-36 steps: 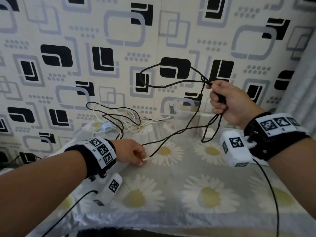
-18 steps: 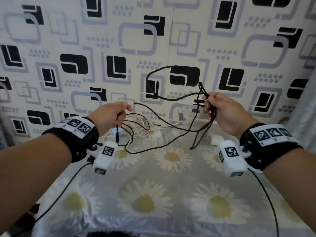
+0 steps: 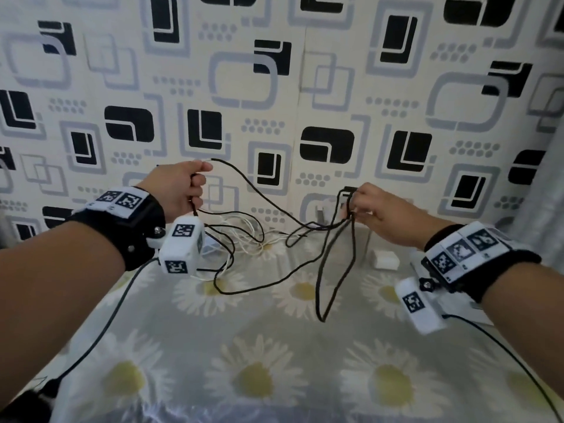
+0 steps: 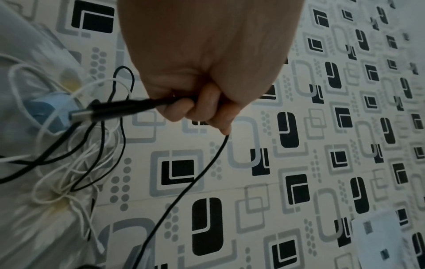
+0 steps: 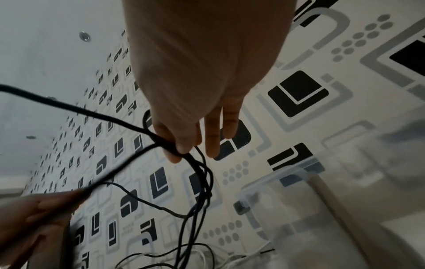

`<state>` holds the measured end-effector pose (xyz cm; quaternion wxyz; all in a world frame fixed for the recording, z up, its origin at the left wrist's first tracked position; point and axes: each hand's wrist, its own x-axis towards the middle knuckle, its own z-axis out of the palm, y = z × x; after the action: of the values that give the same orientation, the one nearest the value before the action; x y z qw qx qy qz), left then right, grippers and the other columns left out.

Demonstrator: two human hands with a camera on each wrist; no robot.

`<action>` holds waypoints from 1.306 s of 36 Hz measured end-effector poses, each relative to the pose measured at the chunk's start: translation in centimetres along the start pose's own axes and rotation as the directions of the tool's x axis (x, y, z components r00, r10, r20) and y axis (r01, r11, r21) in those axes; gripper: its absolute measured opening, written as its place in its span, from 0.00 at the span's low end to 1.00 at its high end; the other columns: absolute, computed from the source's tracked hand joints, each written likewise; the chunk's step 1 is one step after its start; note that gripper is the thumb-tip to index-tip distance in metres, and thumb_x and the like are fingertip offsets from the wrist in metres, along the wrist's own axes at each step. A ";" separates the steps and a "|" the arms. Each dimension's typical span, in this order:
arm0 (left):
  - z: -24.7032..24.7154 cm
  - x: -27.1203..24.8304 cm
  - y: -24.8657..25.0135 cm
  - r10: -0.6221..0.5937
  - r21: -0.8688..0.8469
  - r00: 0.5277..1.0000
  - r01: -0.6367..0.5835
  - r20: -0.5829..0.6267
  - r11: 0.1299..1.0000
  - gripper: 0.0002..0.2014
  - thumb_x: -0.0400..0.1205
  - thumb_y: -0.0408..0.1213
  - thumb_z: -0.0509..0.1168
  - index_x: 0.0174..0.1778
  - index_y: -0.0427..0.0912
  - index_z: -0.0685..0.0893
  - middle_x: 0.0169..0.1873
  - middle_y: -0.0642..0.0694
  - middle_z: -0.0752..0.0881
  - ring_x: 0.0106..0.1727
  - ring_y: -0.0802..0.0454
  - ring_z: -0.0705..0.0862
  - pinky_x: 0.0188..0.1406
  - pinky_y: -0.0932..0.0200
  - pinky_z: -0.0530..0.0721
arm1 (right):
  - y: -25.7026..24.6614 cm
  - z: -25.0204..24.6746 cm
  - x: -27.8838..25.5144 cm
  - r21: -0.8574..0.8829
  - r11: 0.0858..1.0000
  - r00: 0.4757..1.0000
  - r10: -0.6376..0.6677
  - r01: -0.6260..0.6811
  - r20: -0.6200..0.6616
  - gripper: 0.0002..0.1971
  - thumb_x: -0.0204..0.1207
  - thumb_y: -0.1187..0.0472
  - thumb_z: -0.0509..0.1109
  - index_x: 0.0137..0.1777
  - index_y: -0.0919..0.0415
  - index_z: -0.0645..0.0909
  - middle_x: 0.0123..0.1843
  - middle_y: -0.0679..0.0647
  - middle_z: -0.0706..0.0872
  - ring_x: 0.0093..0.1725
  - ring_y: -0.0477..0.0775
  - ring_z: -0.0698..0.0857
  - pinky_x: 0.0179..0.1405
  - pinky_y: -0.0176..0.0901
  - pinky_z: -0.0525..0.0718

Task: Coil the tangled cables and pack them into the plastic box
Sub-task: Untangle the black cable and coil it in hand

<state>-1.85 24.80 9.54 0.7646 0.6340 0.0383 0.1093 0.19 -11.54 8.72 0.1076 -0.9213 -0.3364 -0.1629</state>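
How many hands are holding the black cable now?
2: the left hand grips its plug end, the right hand pinches gathered loops of the black cable.

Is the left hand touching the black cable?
Touching. The left wrist view shows the left hand with fingers curled round the black cable just behind its plug.
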 end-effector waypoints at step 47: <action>10.8 -5.6 6.0 0.265 -0.201 0.910 -0.209 0.318 0.957 0.17 0.87 0.54 0.56 0.47 0.47 0.84 0.22 0.54 0.59 0.22 0.57 0.57 0.25 0.65 0.61 | -8.8 7.2 6.0 0.552 0.766 0.942 0.303 -0.331 0.144 0.19 0.82 0.52 0.65 0.72 0.53 0.73 0.64 0.51 0.84 0.52 0.51 0.85 0.43 0.37 0.80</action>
<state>-5.88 14.23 17.00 0.7895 0.5789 -0.1816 0.0926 0.36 0.81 5.02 0.3952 -0.8939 -0.2114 -0.0133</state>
